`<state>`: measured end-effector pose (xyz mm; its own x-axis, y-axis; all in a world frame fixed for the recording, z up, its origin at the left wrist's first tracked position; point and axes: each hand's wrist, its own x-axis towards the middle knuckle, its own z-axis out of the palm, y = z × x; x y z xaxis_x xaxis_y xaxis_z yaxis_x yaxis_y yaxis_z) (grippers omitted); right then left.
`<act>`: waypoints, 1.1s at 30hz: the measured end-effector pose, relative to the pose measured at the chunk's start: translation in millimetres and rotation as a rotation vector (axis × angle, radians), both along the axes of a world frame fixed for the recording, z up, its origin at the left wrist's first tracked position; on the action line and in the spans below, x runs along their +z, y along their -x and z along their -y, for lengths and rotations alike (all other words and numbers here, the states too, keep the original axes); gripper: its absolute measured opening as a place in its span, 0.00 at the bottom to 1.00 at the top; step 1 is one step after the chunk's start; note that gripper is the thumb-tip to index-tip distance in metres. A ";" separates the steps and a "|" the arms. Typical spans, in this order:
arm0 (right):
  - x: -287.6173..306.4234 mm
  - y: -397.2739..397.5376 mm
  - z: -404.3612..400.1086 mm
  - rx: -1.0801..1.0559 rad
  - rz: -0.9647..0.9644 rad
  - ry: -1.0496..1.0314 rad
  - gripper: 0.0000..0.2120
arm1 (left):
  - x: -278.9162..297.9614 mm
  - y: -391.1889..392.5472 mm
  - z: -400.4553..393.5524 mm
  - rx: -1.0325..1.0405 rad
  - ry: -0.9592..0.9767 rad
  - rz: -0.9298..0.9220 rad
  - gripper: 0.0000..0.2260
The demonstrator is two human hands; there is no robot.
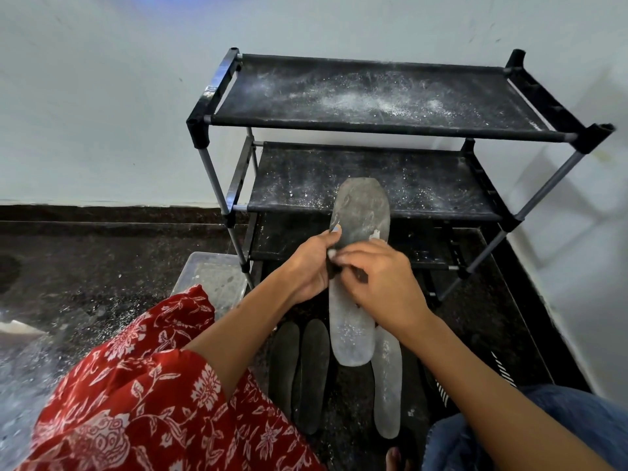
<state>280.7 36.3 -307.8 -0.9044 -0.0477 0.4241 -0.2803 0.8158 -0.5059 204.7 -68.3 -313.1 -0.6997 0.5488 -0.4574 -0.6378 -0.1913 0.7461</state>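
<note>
Shows a dusty grey insole [361,212] raised above the floor [102,266] in front of a black shoe rack [373,128], toe end toward 12 o'clock, heel toward 6. Gripped at mid-length from both sides: by the left hand [311,263] at the 9 o'clock edge, thumb laid on the upper face and fingers curled beneath; by the right hand [377,280] from 3 o'clock, fingers bent and pinching the same waist beside a dark patch, not identifiable. Probably held so to keep the flat face up and steady for rubbing or picking off white powder; a white fleck [375,234] lodged at the 3 o'clock edge. Directly below, toward 6 o'clock, laid lengthwise and side by side on the floor: two dark insoles [299,372] and, at their 3 o'clock, a pale powdered insole [387,385], its top hidden under the raised heel; apparently kept within reach for the same treatment. At 9 o'clock of the hands, just beside the rack's leg, a clear plastic tub [210,277] showing a pale speckled residue, likely the same powder, exact contents not discernible. Rack shelves dusted with white powder [373,103], heaviest on the top tier. Red floral garment [136,402] at 7 o'clock, blue denim knee [560,419] at 5 o'clock.
</note>
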 end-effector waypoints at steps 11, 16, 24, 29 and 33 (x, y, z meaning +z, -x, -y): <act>-2.4 -5.4 2.5 0.126 0.134 -0.135 0.08 | -8.9 2.5 0.3 -0.025 0.045 0.008 0.12; 4.0 -1.5 -7.2 -0.047 -0.093 0.032 0.08 | -12.2 6.5 0.9 0.005 0.083 -0.029 0.08; -4.3 3.7 -21.6 -0.101 -0.038 -0.058 0.09 | -16.6 5.5 -0.5 0.003 0.074 -0.130 0.09; -4.7 1.1 -16.3 -0.072 0.019 -0.092 0.06 | -17.0 5.5 1.5 0.033 0.121 -0.161 0.09; -1.6 2.2 -17.7 -0.036 0.074 -0.025 0.06 | -17.1 7.8 2.2 0.049 0.131 -0.181 0.09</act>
<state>278.6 53.9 -309.3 -0.9346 -0.0244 0.3549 -0.2131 0.8372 -0.5037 196.9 -70.5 -330.2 -0.8012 0.4568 -0.3865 -0.4833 -0.1130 0.8682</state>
